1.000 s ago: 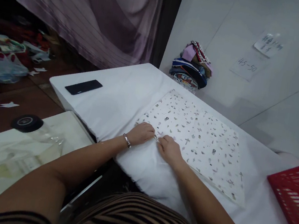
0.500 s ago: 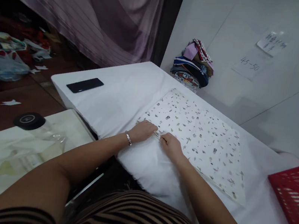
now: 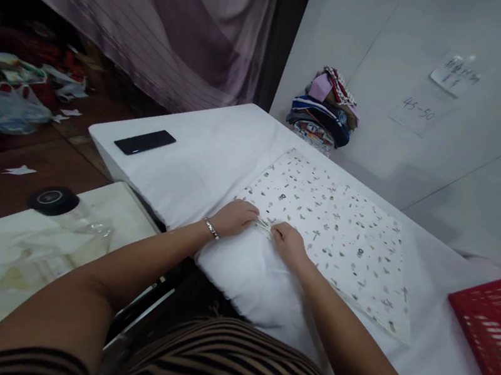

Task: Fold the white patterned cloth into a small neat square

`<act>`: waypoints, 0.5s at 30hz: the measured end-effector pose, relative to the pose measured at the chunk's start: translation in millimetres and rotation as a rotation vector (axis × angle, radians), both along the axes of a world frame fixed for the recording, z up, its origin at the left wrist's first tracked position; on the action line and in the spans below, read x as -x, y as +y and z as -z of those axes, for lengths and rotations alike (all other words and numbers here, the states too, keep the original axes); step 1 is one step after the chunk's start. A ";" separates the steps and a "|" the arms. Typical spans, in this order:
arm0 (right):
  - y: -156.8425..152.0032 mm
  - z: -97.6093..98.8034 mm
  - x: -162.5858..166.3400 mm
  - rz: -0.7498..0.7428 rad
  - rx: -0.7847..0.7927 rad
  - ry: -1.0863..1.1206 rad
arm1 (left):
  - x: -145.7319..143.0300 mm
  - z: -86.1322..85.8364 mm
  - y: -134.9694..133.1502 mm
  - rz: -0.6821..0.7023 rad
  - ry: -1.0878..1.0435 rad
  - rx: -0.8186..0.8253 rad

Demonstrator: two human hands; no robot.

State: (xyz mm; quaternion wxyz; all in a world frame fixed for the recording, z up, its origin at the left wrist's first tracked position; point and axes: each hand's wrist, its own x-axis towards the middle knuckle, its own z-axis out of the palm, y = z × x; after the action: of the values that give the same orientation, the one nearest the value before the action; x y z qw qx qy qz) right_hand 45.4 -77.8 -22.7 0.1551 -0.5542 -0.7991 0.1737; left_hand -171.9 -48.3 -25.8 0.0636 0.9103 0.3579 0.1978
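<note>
A white cloth with small printed figures (image 3: 338, 233) lies flat on the white-covered table (image 3: 203, 154). At its near edge, my left hand (image 3: 235, 218) is closed, fingers pinching the fabric; a silver bracelet sits on that wrist. Just to the right, my right hand (image 3: 288, 243) also pinches the same edge. Between the two hands a short stretch of the edge shows, gathered or folded. The exact grip under the fingertips is hidden. Puffed, wrinkled white fabric hangs over the table's front, below both hands.
A black phone (image 3: 145, 142) lies at the table's left. A red slotted basket (image 3: 497, 309) stands at the right. Folded clothes (image 3: 323, 110) are stacked by the wall. On a lower surface at left are a black round object (image 3: 54, 201) and clear plastic (image 3: 82, 230).
My left hand has slid slightly left along the edge, so the gap between my hands is wider. My right hand has barely moved.
</note>
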 end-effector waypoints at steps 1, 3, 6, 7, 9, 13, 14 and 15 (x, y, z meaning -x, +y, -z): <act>-0.1 -0.2 0.3 0.005 0.003 -0.003 | 0.1 -0.3 -1.3 0.004 -0.006 -0.001; -0.2 -0.5 0.6 0.015 0.007 -0.012 | -1.1 -0.7 -2.8 0.001 -0.003 -0.002; -0.2 -0.3 0.7 0.015 0.004 -0.035 | -5.6 -1.3 -2.1 -0.015 0.017 -0.008; -0.5 -0.2 0.7 0.012 0.000 -0.042 | -7.3 -1.7 -1.1 -0.022 0.028 -0.007; -1.7 -0.7 0.9 0.000 -0.007 -0.058 | -10.1 -2.6 1.2 -0.033 0.052 0.003; -6.4 -5.3 4.5 -0.038 -0.017 -0.131 | -11.6 -3.5 5.4 -0.041 0.045 0.015; -7.3 -6.8 6.4 -0.045 -0.023 -0.158 | -11.3 -3.5 6.1 -0.039 0.038 0.013; -7.8 -8.3 8.7 -0.049 -0.030 -0.184 | -10.9 -3.5 6.8 -0.036 0.033 0.012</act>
State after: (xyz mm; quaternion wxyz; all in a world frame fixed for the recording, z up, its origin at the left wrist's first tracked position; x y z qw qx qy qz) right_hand 36.7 -85.6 -14.4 0.0851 -0.5459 -0.8258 0.1137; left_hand -161.0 -41.5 -22.3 0.0595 0.9065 0.3764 0.1816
